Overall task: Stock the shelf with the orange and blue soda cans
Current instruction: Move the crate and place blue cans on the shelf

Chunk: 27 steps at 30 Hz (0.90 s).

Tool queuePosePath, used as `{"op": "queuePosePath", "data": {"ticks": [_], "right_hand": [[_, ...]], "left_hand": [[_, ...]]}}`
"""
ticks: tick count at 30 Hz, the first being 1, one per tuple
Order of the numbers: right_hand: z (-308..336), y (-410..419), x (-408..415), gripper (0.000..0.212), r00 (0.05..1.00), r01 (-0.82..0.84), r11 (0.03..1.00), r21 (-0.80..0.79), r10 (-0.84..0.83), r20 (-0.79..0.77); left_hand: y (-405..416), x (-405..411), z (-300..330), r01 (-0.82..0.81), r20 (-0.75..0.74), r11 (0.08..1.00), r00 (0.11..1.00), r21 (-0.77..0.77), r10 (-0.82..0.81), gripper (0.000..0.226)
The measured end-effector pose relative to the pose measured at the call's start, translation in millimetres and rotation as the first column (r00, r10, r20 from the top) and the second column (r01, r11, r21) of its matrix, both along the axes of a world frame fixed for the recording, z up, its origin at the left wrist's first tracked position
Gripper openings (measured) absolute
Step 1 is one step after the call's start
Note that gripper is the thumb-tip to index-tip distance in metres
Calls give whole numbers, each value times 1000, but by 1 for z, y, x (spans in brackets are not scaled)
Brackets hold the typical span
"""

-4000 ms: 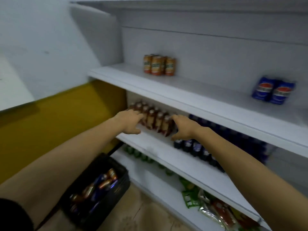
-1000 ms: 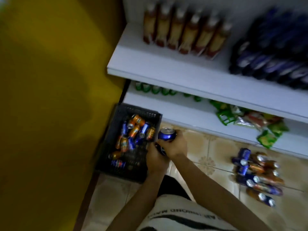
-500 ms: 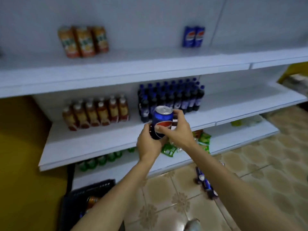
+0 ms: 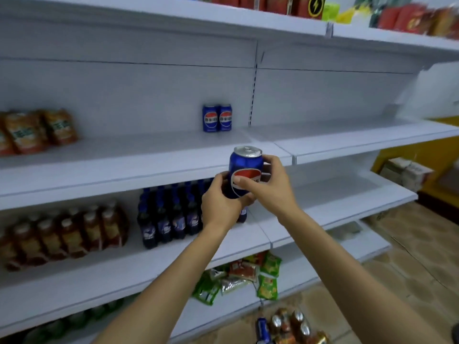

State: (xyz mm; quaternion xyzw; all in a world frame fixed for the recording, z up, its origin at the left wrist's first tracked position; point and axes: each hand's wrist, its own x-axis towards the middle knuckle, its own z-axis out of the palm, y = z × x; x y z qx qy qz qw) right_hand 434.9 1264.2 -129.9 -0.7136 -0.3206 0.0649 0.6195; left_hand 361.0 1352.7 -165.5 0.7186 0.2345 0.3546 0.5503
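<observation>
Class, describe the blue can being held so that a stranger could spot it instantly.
Start at the white shelf carrying two blue cans at its back. Just in front of its edge, the left hand and right hand grip one blue can. Unlike the pair, it stands on nothing.

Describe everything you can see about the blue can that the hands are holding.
The blue soda can looks like metal, with a silver top and a red, white and blue round logo. It is upright and seems unopened, held in front of the shelf edge. The left hand grips its lower part; the right hand wraps its side.
</observation>
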Motion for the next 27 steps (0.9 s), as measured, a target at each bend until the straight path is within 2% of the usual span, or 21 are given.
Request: {"op": "queuePosePath", "data": {"ticks": [4,8,12,20,27], "right_hand": [[7,-11,48,69,999,-18,999,48,16,50],[19,-11,83,60,998,-53,995,79,50,44],[33,-6,111,54,994,-39,999,29,36,101],[37,31,163,69,979,-50,991,-124,73,189],[25,105,240,66,985,-4,989,-147,29,172]], "left_hand": [[-17,55,19,-75,23,997,997,20,75,49],[-21,89,30,-121,35,992,992,40,120,46],[-19,112,33,-119,53,992,992,47,116,43],[20,163,29,-121,46,990,992,67,118,43],[95,248,14,-169,6,977,985,130,170,46]]}}
